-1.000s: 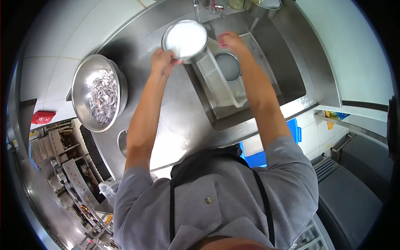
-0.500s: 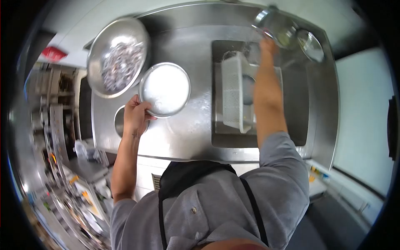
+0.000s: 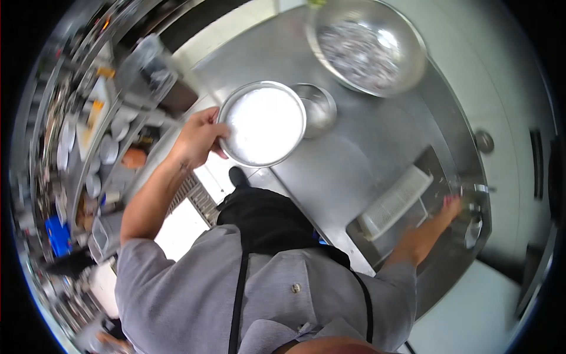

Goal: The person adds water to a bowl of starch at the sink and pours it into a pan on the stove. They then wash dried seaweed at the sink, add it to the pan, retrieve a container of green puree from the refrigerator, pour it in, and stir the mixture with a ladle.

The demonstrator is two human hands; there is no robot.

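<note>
My left hand (image 3: 203,135) is closed on the rim of a round metal bowl (image 3: 264,124) filled with something white. The bowl is held above the floor and the counter's front edge, overlapping a smaller metal bowl (image 3: 319,110) on the counter. At the right, my right hand (image 3: 453,206) reaches across the sink (image 3: 368,249) to a faucet (image 3: 473,189) at its back; motion blur hides the fingers. A white perforated basket (image 3: 395,202) sits in the sink, left of my right arm.
A large metal bowl (image 3: 407,62) of pale purplish-grey pieces stands at the back of the steel counter (image 3: 359,159). A metal vessel (image 3: 473,230) lies beside the sink. To the left are a lidded bin (image 3: 147,68) and shelves (image 3: 88,171) with dishes.
My view and body have turned left. My left hand has carried the bowl of white contents off the counter toward the front edge. My right arm still stretches toward the faucet.
</note>
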